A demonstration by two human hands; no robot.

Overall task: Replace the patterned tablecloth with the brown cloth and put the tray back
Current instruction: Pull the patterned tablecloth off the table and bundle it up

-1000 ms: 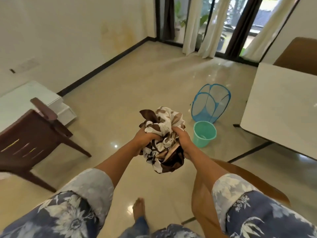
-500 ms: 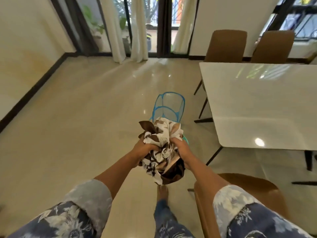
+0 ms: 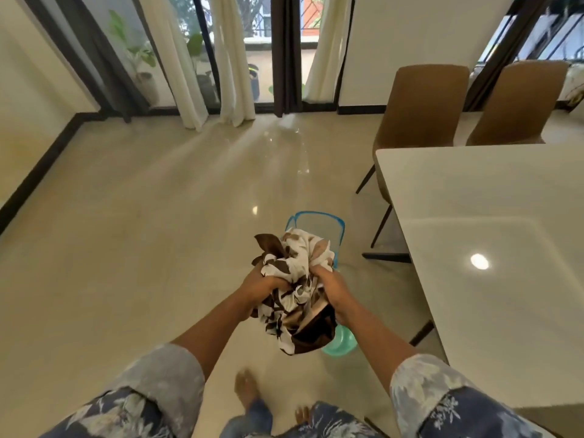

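Left wall: dark skirting board point(image 3: 41, 165) runs along the floor point(image 3: 126, 248). Pale curtains point(image 3: 186, 74) hang at the glass doors beyond.

Left grip point(image 3: 259, 287): fingers curled tight into the left side of the patterned tablecloth point(image 3: 295, 295). The cloth is bunched into a ball, white with brown leaf print, and is held in the air above the floor, off the left edge of the bench point(image 3: 489, 248) and not touching it.

Behind the bundle a blue mesh hamper point(image 3: 317, 218) stands on the floor, its lower part hidden by the cloth. Under the bundle a green bucket point(image 3: 341, 344) shows in part, also on the floor. A bare foot point(image 3: 246, 387) is planted near the bottom of the frame, blurred.

Right grip point(image 3: 335, 290): fingers clenched into the right side of the same bundle. Both grips are full of cloth.

Right: the white bench carries a bright light reflection point(image 3: 479, 261). Two brown chairs point(image 3: 425, 102) stand at its far edge.
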